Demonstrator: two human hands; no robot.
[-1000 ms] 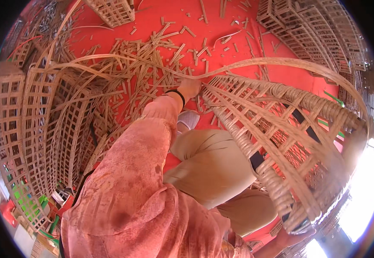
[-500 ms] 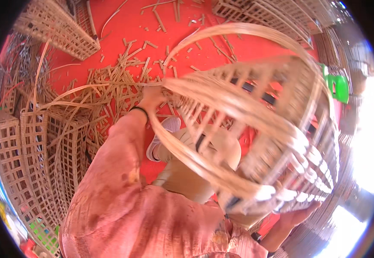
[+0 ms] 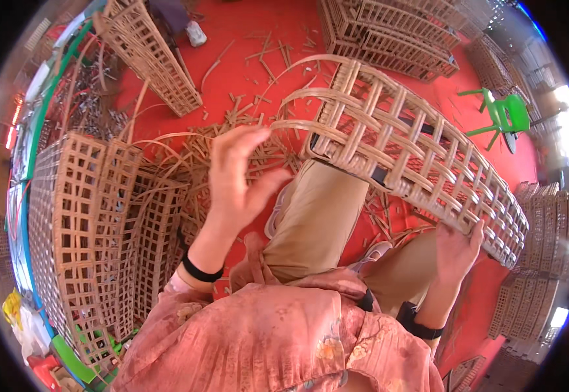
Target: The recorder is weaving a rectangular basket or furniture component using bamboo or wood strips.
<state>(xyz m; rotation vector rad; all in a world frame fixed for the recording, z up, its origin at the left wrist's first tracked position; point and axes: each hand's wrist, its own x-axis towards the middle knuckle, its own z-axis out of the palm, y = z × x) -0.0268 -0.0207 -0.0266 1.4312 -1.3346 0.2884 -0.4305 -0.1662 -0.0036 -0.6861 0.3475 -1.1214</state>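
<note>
Rattan, woven into an open lattice basket frame (image 3: 415,144), resting across the lap on tan trousers (image 3: 317,215), tilted so the unfinished end faces the left hand. Right hand (image 3: 457,251) clamped on the frame's lower rim, seemingly to steady it against the knee. Left hand (image 3: 238,176) raised and open, fingers spread, gripping nothing, just beside the loose curved rattan strips (image 3: 310,98) arching off the frame's near end; contact with them cannot be told. Black wristbands (image 3: 200,269) on both wrists, pink patterned shirt below. Scattered cane offcuts (image 3: 232,124) on the red floor (image 3: 245,39) ahead, probably dropped where trimmed. Finished lattice panels (image 3: 82,215) stacked at left, more leaning at upper left (image 3: 147,59) and piled along the top (image 3: 389,32) and right edge. Green plastic chair (image 3: 503,117) at far right. Yellow and green bags or wrappers (image 3: 19,313) low at left, too small to read any label.
</note>
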